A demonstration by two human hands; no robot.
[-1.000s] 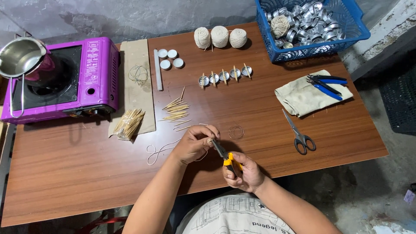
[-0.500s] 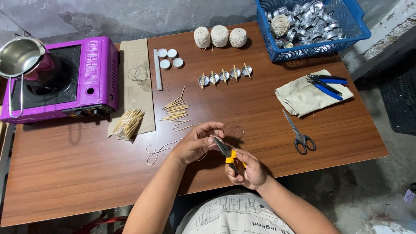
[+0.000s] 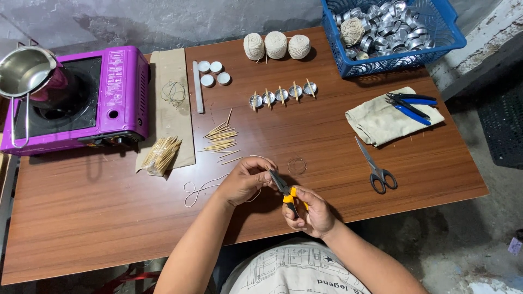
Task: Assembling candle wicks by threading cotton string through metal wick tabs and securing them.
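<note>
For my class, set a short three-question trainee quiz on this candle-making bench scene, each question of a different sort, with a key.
1. True or false: the right hand holds yellow-handled pliers.
2. What sits on the purple portable stove? A) blue plastic basket B) steel pouring pot C) grey-handled scissors
3. Fill in: the row of small metal cups with sticks counts ___ cups.

Key
1. True; the pliers' tip meets the left hand, which pinches a thin white string.
2. B, the steel pouring pot. The blue plastic basket and the grey-handled scissors lie on the brown wooden table.
3. Five.
</note>
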